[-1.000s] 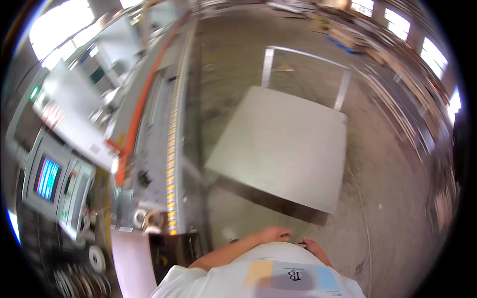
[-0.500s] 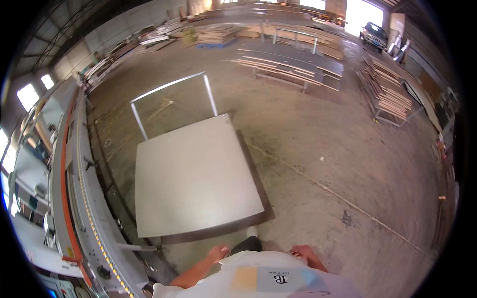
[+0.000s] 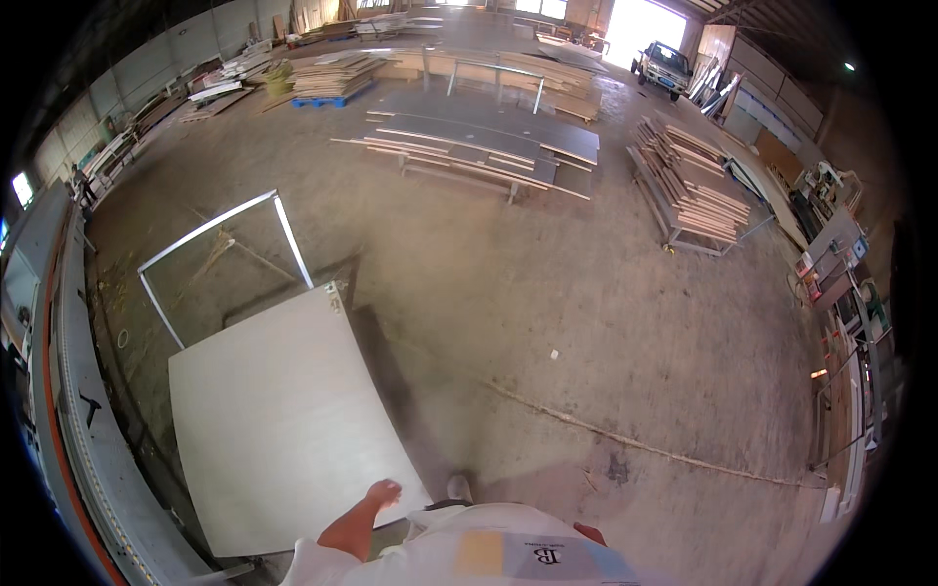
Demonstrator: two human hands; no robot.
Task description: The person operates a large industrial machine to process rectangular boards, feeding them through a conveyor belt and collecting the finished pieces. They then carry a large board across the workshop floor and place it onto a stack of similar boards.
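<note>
Concrete floor (image 3: 469, 264) stretches ahead. Left of the curled, apparently empty left hand (image 3: 385, 494) runs a long machine (image 3: 109, 459); nearer, a pale board (image 3: 278, 425) reaches below that hand, touch unclear. Careless steps could knock the shoe (image 3: 458, 486) against its corner. Right hand (image 3: 589, 533): mostly hidden, grip unclear.

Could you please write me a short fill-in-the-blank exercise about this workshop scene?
1. The hand seen against the large pale board is the person's ____ one.
2. The pallet under a stack of boards is ____ in colour.
3. A vehicle stands near the bright doorway, to the ____ of the picture's centre.

Missing words: left; blue; right.
</note>
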